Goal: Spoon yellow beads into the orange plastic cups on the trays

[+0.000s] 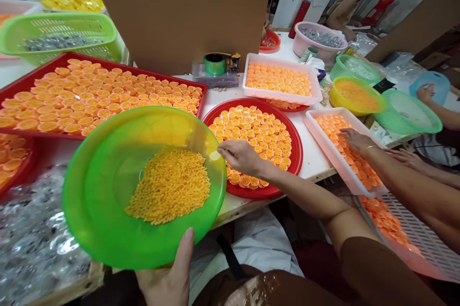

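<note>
A green plastic basin (100, 229) is tilted toward me above the table edge. Small yellow-orange beads or pellets (172, 186) lie heaped on its bottom. From below, my left hand (168, 267) grips the near rim, thumb over the edge and fingers hidden underneath. At the basin's right rim, my right hand (240, 156) is closed with its fingertips pinched on the edge. A pale spot shows beside those fingertips; I cannot tell what it is. Behind my right hand sits a round red tray (296, 153) filled with small orange cups (255, 129) that hold yellow contents.
A large red tray (203, 97) of orange cups stands left. A white tray (316, 100) is behind. At right, a co-worker's hand (355, 139) reaches into a white tray (345, 172) of orange pieces. Clear plastic pieces (39, 234) lie front left. A cardboard panel (179, 9) stands behind.
</note>
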`<act>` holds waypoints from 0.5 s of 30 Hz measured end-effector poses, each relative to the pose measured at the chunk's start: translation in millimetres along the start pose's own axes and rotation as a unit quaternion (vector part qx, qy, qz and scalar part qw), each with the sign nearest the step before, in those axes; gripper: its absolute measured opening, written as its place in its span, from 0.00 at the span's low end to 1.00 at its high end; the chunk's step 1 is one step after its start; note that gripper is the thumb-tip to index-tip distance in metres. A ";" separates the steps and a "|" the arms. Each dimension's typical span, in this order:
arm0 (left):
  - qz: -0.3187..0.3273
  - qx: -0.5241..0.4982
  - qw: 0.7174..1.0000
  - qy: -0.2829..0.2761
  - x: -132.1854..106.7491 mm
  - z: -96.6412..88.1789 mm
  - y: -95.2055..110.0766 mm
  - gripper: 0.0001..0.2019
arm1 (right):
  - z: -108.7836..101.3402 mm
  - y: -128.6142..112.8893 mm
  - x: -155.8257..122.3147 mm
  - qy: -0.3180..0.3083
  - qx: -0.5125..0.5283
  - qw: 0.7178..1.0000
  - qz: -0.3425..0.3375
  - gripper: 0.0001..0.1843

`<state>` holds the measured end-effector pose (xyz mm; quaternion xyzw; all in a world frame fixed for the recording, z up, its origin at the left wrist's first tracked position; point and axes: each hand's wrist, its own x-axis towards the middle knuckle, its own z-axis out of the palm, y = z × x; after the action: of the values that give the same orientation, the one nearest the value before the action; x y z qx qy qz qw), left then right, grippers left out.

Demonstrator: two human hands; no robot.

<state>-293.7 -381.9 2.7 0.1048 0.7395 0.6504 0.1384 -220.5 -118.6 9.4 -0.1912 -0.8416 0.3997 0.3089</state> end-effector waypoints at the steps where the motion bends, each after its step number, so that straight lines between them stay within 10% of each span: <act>1: -0.008 0.002 1.000 0.002 -0.7 2.1 5.7 0.37 | 13.0 -2.9 -10.7 -0.026 0.015 0.999 0.028 0.09; 7: -0.019 -0.044 0.999 0.004 -2.0 3.9 5.2 0.38 | 47.2 1.7 -37.3 -0.031 0.309 0.900 0.306 0.17; 15: -0.019 -0.011 1.000 0.005 -0.2 -1.7 -4.9 0.32 | -11.3 17.6 0.5 0.081 0.415 0.850 0.313 0.18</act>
<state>-294.0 -384.1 -2.0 0.0858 0.7347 0.6564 0.1482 -211.9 -101.4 1.2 -0.3308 -0.4649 0.7701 0.2853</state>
